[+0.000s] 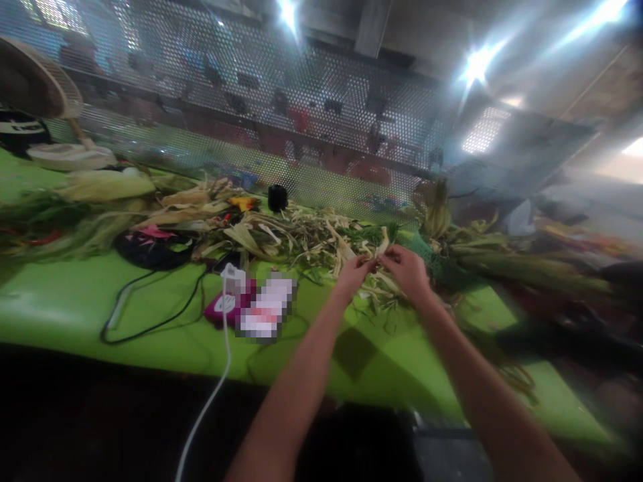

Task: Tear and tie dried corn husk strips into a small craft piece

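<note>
Both my hands meet over a pile of dried corn husks (301, 234) on the green tabletop. My left hand (355, 273) has its fingers pinched on a pale strip of corn husk (383, 239). My right hand (406, 265) grips the same strip from the other side, its fingertips almost touching those of the left. One end of the strip stands up between my hands. The fine detail at the fingertips is blurred. Loose husk pieces lie beneath and around both hands, and a green mesh basket (433, 258) is just right of my right hand.
A magenta power adapter (221, 309) with a white plug and cable, and a pixelated phone-like object (268, 308), lie left of my forearms. Farther left is a black round item (153, 249) with a cord. A perforated metal screen (281, 114) rises behind the table (165, 355).
</note>
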`<move>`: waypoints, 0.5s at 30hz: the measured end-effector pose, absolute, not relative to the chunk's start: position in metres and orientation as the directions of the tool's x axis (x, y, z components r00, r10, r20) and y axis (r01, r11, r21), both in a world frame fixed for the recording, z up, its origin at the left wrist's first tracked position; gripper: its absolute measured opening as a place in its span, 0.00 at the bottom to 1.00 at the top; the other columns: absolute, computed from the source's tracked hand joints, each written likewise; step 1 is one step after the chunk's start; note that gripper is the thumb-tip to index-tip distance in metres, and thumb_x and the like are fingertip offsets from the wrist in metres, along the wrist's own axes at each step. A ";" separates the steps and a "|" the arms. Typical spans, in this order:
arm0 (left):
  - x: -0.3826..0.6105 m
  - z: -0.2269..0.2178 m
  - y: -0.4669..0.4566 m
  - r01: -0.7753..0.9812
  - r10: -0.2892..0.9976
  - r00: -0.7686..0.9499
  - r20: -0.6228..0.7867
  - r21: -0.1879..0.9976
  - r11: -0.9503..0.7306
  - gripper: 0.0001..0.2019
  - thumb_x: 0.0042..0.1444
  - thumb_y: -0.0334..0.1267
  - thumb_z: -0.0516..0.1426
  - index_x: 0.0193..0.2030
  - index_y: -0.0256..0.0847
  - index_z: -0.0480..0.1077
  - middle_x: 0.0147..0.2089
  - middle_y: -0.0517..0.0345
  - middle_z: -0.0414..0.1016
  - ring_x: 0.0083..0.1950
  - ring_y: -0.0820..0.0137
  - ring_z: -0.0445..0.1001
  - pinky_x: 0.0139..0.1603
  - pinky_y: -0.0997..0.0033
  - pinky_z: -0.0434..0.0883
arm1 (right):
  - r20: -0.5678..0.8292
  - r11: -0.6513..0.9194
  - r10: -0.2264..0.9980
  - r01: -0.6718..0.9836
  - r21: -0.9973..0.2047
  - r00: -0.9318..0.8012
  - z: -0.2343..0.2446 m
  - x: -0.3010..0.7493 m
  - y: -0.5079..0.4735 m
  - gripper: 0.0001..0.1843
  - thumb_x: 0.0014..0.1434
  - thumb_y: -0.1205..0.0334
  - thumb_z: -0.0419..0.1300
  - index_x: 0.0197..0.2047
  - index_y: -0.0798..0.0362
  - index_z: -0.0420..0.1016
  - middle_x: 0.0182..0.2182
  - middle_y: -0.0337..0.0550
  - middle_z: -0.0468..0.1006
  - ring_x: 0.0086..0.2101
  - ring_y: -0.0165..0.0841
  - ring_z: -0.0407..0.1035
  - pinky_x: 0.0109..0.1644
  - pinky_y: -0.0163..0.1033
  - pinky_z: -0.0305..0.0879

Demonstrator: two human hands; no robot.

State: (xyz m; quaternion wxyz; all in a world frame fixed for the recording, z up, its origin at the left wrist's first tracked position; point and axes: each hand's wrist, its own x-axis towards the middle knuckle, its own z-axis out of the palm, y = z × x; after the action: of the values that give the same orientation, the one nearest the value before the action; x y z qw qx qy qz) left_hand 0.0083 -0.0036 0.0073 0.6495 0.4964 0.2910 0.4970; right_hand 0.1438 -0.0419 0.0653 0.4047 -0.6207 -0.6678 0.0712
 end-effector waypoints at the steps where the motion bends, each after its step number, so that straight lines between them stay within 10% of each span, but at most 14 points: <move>1: 0.008 0.007 -0.003 -0.356 0.936 0.335 0.111 0.934 0.016 0.10 0.52 0.42 0.61 0.31 0.37 0.73 0.25 0.61 0.70 0.26 0.77 0.59 0.30 0.75 0.56 | 0.444 0.224 0.891 0.758 -0.613 0.095 0.065 0.144 -0.042 0.12 0.55 0.52 0.62 0.30 0.52 0.75 0.25 0.39 0.78 0.26 0.32 0.69 0.31 0.34 0.60; 15: 0.006 -0.002 0.003 -0.319 0.959 0.273 0.075 0.948 0.017 0.14 0.50 0.47 0.61 0.32 0.37 0.74 0.23 0.63 0.66 0.23 0.79 0.56 0.25 0.76 0.52 | 0.358 0.255 0.931 0.590 -0.766 0.062 0.058 0.149 -0.040 0.14 0.50 0.52 0.64 0.34 0.54 0.79 0.29 0.42 0.81 0.31 0.34 0.72 0.37 0.38 0.66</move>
State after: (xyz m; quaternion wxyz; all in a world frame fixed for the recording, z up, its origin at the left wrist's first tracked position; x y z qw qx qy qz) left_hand 0.0061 0.0027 -0.0025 0.6326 0.4860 0.3292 0.5053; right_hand 0.1491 -0.0396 0.0582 0.4427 -0.5790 -0.6570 0.1929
